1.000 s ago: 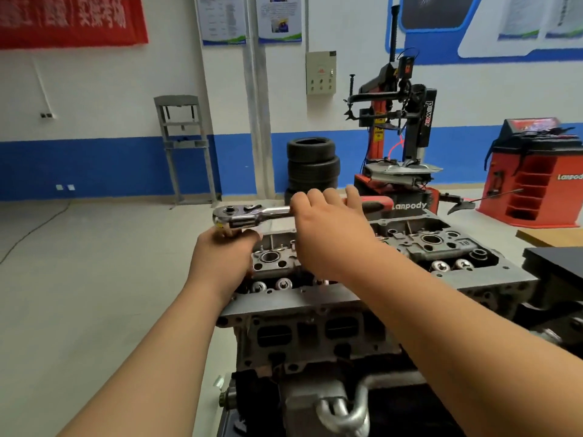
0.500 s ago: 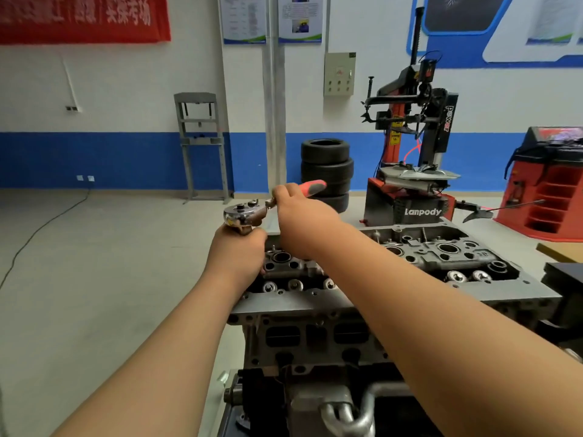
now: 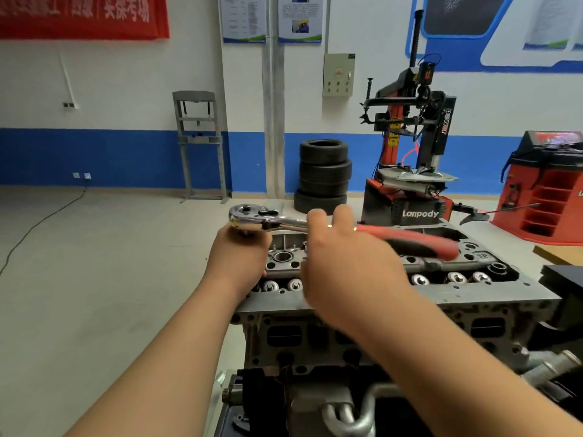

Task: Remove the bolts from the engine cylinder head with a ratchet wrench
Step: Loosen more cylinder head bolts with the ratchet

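Ratchet wrench (image 3: 284,221), one, cylinder head (image 3: 473,294), one

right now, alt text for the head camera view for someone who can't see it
A person holds a ratchet wrench over the left end of an engine cylinder head, left hand closed just under the chrome head, right hand round the shaft near the red grip. Behind stand stacked tyres and a tyre machine.

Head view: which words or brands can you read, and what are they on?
"Lanpody": tyre changer base.
"power": tyre changer column.
Red banner: large characters, too blurred to read.
Wall posters: print too small to read.
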